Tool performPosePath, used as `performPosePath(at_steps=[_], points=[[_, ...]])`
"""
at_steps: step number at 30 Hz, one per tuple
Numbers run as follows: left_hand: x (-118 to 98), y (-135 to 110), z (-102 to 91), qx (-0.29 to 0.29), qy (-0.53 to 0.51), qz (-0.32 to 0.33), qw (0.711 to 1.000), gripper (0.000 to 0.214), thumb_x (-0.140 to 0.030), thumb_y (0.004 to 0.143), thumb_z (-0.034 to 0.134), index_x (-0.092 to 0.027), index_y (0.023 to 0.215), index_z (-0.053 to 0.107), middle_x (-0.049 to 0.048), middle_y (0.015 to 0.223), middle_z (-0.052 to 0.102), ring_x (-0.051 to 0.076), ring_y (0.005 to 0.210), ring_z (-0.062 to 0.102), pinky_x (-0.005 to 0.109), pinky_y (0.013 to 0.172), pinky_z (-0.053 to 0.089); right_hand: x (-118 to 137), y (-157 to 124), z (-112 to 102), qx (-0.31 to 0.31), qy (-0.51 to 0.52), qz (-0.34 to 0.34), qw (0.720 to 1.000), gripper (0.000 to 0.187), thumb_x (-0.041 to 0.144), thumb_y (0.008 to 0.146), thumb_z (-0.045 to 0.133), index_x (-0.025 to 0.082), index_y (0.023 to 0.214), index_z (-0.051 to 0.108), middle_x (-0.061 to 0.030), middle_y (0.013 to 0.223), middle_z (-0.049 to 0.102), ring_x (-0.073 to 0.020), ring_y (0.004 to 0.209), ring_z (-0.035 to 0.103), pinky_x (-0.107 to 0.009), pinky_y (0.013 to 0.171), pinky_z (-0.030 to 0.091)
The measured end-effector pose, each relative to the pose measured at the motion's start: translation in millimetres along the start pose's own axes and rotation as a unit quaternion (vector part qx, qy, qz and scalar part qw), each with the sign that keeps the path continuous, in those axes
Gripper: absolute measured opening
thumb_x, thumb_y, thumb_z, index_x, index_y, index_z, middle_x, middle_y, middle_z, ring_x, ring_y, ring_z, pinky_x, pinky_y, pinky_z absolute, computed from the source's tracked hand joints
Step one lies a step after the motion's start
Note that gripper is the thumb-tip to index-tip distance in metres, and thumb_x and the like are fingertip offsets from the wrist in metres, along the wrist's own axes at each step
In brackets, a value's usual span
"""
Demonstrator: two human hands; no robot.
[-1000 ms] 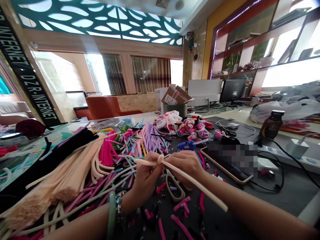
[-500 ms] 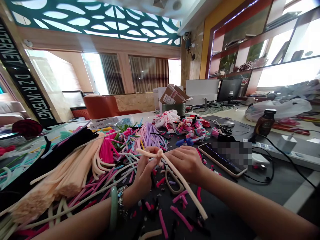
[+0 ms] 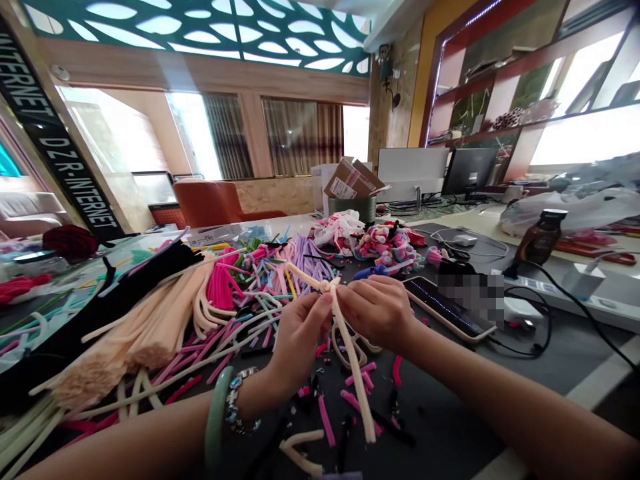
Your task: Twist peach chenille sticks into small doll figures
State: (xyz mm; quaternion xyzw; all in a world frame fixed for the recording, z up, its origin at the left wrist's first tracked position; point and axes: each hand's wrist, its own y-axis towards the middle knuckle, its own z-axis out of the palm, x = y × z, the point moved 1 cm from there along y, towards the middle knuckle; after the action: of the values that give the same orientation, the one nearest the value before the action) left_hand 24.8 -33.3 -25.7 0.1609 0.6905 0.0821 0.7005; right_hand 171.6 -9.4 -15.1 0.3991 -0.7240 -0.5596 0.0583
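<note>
A cream pipe cleaner [image 3: 353,360] is twisted into a small knot between my hands, one long end hanging down toward me and a shorter end angling up to the left. My left hand [image 3: 303,327] pinches it just below the knot. The fingers of my right hand [image 3: 377,310] are closed on it at the knot's right side. Below my hands lie scissors [image 3: 344,343], their handles partly covered by the pipe cleaner and my right hand. Pink pipe cleaner offcuts [image 3: 326,421] and a bent cream piece [image 3: 300,457] are scattered on the dark table.
Thick bundles of peach pipe cleaners [image 3: 155,333] lie left, beside black ones [image 3: 145,283]. Pink [image 3: 225,283] and lilac [image 3: 307,257] bundles are behind my hands. A phone [image 3: 445,310], blue glue gun [image 3: 370,272], brown bottle [image 3: 541,237] and power strip [image 3: 565,290] sit right.
Both hands have moved slightly, my left hand now upright with its thumb at the knot. The long end has swung left and hangs more steeply; the short end points higher.
</note>
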Motion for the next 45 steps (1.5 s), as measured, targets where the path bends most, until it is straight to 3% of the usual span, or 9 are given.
performPosePath(at_steps=[5,11,21,31,36,45], points=[[-6,-4,3.1,0.033,0.009,0.005,0.999,0.036,-0.038,0.083,0.054,-0.014,0.057,0.05,-0.0038,0.05,0.047,0.007,0.046,0.041,0.019,0.047,0.034,1,0,0,-0.005,-0.004,-0.018,1.0,0.013,0.016,0.085,0.055,0.016,0.072,0.059,0.0019,0.059,0.061,-0.0105,0.054,0.05,-0.028,0.053,0.029],[-7,-5,2.7,0.016,0.038,0.018,0.999,0.032,-0.032,0.083,0.056,-0.013,0.057,0.057,-0.0029,0.049,0.054,0.008,0.047,0.048,0.018,0.05,0.038,-1,0,0,0.009,0.014,0.006,1.0,0.017,0.02,0.087,0.052,0.016,0.074,0.062,0.0028,0.06,0.061,-0.009,0.051,0.048,-0.027,0.054,0.03],[3,-3,1.3,0.005,0.063,0.024,0.998,0.035,-0.034,0.084,0.054,-0.015,0.054,0.055,0.0005,0.059,0.059,0.012,0.057,0.05,0.022,0.058,0.039,-5,2,0,0.036,0.151,0.171,0.973,0.018,0.023,0.087,0.051,0.017,0.077,0.065,0.001,0.066,0.062,-0.0079,0.054,0.053,-0.021,0.056,0.036],[7,-5,0.5,0.011,0.052,0.033,0.998,0.032,-0.035,0.086,0.052,-0.015,0.061,0.055,-0.0026,0.057,0.052,0.01,0.056,0.046,0.021,0.055,0.037,-5,1,4,0.023,0.122,0.152,0.98,0.017,0.023,0.087,0.052,0.017,0.076,0.065,0.0002,0.066,0.065,-0.0087,0.054,0.055,-0.021,0.057,0.037],[13,-3,-0.2,0.006,0.03,0.027,0.999,0.03,-0.037,0.085,0.055,-0.015,0.065,0.053,-0.0042,0.056,0.044,0.008,0.052,0.038,0.02,0.049,0.03,-5,-1,6,0.02,0.107,0.157,0.981,0.017,0.025,0.089,0.052,0.018,0.082,0.066,0.0002,0.072,0.069,-0.0096,0.06,0.061,-0.022,0.06,0.039],[18,-3,-0.2,0.018,0.022,0.042,0.999,0.029,-0.04,0.086,0.054,-0.015,0.071,0.057,-0.0024,0.06,0.047,0.01,0.055,0.041,0.022,0.053,0.033,-4,-2,6,0.032,0.105,0.152,0.982,0.019,0.026,0.09,0.051,0.017,0.094,0.067,-0.0015,0.075,0.069,-0.0107,0.065,0.064,-0.022,0.062,0.042]])
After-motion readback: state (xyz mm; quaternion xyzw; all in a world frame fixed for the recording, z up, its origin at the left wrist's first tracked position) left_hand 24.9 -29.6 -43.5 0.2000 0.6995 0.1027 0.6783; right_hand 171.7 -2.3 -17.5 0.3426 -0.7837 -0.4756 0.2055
